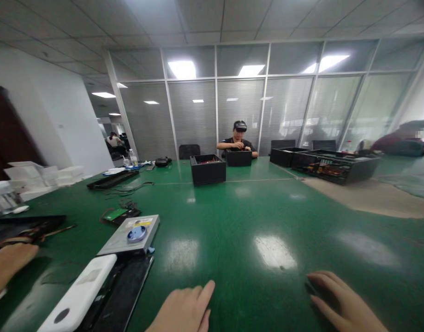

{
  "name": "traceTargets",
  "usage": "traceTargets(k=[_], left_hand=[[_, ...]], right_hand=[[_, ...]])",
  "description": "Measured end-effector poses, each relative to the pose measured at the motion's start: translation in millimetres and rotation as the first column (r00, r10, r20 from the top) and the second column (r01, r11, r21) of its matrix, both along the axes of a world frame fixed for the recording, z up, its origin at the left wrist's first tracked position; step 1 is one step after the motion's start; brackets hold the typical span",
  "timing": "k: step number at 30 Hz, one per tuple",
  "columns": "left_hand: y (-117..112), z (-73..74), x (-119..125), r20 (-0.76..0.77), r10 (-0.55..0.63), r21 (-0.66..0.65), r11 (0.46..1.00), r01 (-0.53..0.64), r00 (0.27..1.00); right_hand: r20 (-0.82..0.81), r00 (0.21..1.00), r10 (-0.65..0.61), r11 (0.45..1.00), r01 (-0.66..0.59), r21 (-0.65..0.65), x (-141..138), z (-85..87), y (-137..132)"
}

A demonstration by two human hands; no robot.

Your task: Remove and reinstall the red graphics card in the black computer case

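My left hand (184, 308) is low over the green table, its index finger stretched out and thumb apart, with nothing visible in it. My right hand (343, 302) is farther right, fingers curved and thumb apart, holding nothing. Left of my left hand lies a flat black panel (128, 286), with a long white device (82, 293) along its left side. Beyond them a silver optical drive (123, 235) carries a round blue piece (136, 234) on its top. Behind the drive sits a green circuit board (115, 214) with dark parts and wires.
At the left edge, a co-worker's hand (11, 263) is beside cables and a black tray (35, 226). Black computer cases stand at the middle (208, 172) and right (331, 166). Across the green table (232, 216), a person (237, 143) works at another black case (238, 158).
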State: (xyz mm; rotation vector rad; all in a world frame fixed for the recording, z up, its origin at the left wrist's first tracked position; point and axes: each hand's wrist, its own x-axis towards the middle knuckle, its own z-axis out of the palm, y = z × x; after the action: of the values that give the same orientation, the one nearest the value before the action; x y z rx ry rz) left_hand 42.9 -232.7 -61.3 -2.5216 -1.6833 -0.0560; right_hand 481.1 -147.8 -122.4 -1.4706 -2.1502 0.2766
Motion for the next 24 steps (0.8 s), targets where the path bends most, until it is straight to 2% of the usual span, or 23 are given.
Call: traceTargets(k=[2, 4, 6, 10, 14, 17, 24], left_hand=[[22.5, 19.6, 17.4, 0.006, 0.012, -0.058, 0.998, -0.012, 1.0], [47.4, 30.7, 29.7, -0.03, 0.022, -0.103, 0.994, -0.025, 0.999], [70.8, 32.2, 35.1, -0.084, 0.013, -0.121, 0.992, -0.023, 0.996], [99.5, 18.9, 33.7, -0.106, -0.02, -0.1, 0.995, 0.009, 0.994], [103.3, 2.4, 30.4, 0.03, 0.096, -0.042, 0.995, -0.094, 0.995], [101.5, -5.1, 29.5, 0.091, 0.108, -0.019, 0.994, -0.107, 0.99], [103.1, -5.3, 31.6, 0.077, 0.126, 0.01, 0.992, -0.128, 0.989]], right_hand=[[-0.011, 1.0, -0.024, 0.998, 0.025, 0.063, -2.5, -3.5, -2.0], [-0.001, 0.999, -0.042, 0.991, 0.042, 0.127, -6.4, -4.8, -3.5], [0.019, 0.999, -0.046, 0.983, 0.042, 0.181, -9.0, -5.8, -5.2], [0.054, 0.998, -0.038, 0.967, 0.023, 0.254, -7.5, -9.7, -8.4], [0.09, 0.996, -0.017, 0.954, -0.011, 0.301, -4.6, -14.5, -7.0], [0.102, 0.995, 0.002, 0.956, -0.032, 0.292, -7.2, -12.8, -6.3], [0.071, 0.997, 0.012, 0.974, -0.028, 0.226, -14.9, 2.8, -13.0]])
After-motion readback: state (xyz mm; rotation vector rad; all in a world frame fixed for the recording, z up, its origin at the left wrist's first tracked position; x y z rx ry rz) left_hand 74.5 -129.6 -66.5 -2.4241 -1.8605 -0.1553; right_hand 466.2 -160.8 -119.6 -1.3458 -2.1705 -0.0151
